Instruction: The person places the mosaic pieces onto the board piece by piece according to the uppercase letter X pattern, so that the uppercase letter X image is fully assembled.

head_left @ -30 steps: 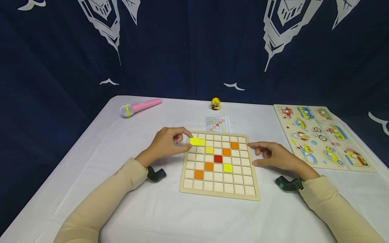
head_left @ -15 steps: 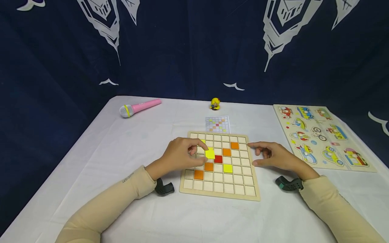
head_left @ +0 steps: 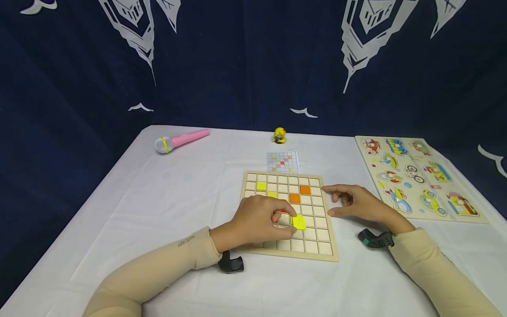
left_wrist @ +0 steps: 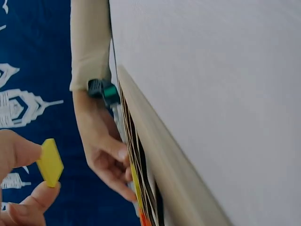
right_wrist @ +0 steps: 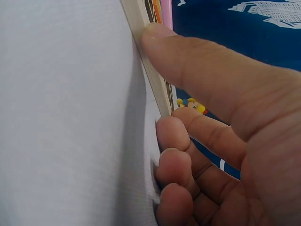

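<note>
Left hand (head_left: pixel 261 218) pinches a yellow square tile (head_left: pixel 299 222) between thumb and fingertips; the left wrist view shows the tile (left_wrist: pixel 50 162) held clear of the surface, tilted on edge. Hand and tile sit over the near-right part of the wooden grid board (head_left: pixel 328 251), just above a yellow tile already seated there, so the two are hard to separate from the head view. Right hand (head_left: pixel 358 203) holds nothing: thumb and index finger lie straight against the board's right edge, the other fingers curl loosely onto the cloth, as the right wrist view (right_wrist: pixel 221 117) confirms. The board lies near the middle of the desk, on a white cloth (head_left: pixel 178 193). Seated in it: two yellow tiles (head_left: pixel 261 186) toward the far-left corner, two orange tiles (head_left: pixel 305 189) right of centre, a red tile partly hidden behind the left hand. A small pattern card (head_left: pixel 282 162) lies just beyond the board's far edge. Further out: a small yellow figure (head_left: pixel 279 135) at the desk's far edge, a pink toy microphone (head_left: pixel 182 140) near the far-left corner, a vehicle peg puzzle (head_left: pixel 420 176) along the right edge. Dark blue printed curtain (head_left: pixel 253 61) behind the desk.
</note>
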`<move>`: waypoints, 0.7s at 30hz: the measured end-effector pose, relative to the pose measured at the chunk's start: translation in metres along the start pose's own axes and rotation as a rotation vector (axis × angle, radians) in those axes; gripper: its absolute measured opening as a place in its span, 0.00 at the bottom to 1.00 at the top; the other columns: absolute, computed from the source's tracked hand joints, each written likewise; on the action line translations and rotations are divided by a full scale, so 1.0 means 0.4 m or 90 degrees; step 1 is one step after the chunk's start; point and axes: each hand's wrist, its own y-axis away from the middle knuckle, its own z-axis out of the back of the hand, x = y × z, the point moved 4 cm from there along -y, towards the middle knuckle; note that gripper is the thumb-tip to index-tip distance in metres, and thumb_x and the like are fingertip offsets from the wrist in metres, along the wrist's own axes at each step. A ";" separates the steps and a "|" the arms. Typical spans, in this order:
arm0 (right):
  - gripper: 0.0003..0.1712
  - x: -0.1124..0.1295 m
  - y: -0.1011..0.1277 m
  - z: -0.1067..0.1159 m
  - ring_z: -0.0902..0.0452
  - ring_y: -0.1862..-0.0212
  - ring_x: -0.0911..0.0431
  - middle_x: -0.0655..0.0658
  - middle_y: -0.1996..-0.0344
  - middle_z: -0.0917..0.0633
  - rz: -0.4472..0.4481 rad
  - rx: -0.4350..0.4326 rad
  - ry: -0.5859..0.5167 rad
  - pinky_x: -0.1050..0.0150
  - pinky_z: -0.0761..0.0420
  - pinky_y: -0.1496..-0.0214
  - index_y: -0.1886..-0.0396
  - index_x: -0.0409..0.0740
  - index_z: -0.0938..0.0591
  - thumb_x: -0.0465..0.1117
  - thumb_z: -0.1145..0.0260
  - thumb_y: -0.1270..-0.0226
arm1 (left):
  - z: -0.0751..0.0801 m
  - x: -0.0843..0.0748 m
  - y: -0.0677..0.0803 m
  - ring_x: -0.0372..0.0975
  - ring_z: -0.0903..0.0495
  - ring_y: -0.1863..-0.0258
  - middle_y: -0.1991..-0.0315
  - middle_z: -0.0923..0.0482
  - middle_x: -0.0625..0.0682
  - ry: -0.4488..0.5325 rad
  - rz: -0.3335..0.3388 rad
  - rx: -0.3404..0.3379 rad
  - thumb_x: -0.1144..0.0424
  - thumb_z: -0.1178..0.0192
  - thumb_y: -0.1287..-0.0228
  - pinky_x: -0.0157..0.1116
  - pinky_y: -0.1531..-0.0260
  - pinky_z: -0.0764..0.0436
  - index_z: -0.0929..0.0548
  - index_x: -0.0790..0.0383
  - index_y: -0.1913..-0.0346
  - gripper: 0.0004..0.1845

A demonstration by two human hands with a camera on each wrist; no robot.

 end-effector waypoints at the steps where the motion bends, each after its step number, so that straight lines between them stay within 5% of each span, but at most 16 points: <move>1: 0.38 0.000 0.000 0.000 0.31 0.70 0.60 0.46 0.60 0.21 -0.001 0.000 0.002 0.66 0.29 0.68 0.31 0.26 0.21 0.34 0.17 0.38 | -0.006 -0.007 -0.003 0.29 0.30 0.77 0.84 0.36 0.32 -0.004 0.000 0.009 0.50 0.26 0.42 0.35 0.72 0.28 0.08 0.45 0.55 0.12; 11: 0.38 0.005 0.002 0.002 0.32 0.70 0.61 0.46 0.60 0.21 -0.007 0.001 0.001 0.66 0.29 0.68 0.31 0.26 0.21 0.34 0.17 0.38 | -0.068 -0.050 -0.037 0.28 0.27 0.74 0.82 0.28 0.30 -0.155 0.027 0.104 0.43 0.25 0.42 0.38 0.69 0.27 0.06 0.40 0.54 0.14; 21: 0.37 0.006 0.001 0.001 0.32 0.70 0.61 0.46 0.61 0.21 0.000 0.003 0.003 0.66 0.30 0.68 0.31 0.26 0.21 0.34 0.17 0.38 | -0.099 -0.056 -0.064 0.30 0.21 0.67 0.80 0.26 0.31 -0.200 0.050 0.144 0.47 0.26 0.40 0.40 0.64 0.27 0.07 0.42 0.54 0.12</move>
